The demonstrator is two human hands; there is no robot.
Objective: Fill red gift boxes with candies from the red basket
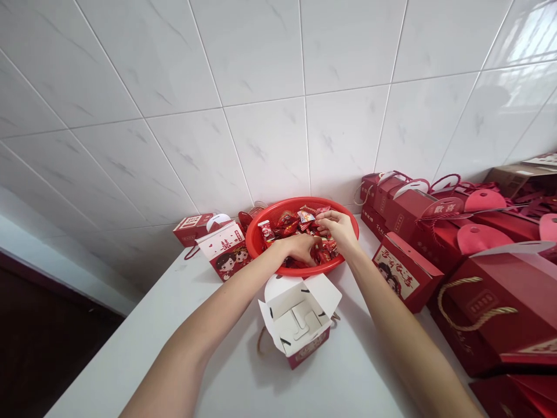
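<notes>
A red plastic basket (278, 208) holds many wrapped candies (287, 223), mostly in red wrappers. Both of my hands are inside it. My left hand (303, 248) is low over the candies, thumb and fingers apart, its fingertips partly hidden among the wrappers. At the right side of the basket, my right hand (337, 227) has its fingers drawn together on a wrapped candy, which is mostly covered by them. Between my forearms, in front of the basket, stands an open gift box (310, 348), its white flaps spread and nothing visible inside.
White-and-red gift boxes (223, 247) stand left of the basket against the tiled wall (261, 145). On the right, several red boxes with rope handles (491, 302) crowd the white table (235, 371). A cardboard carton (509, 179) sits at the far right.
</notes>
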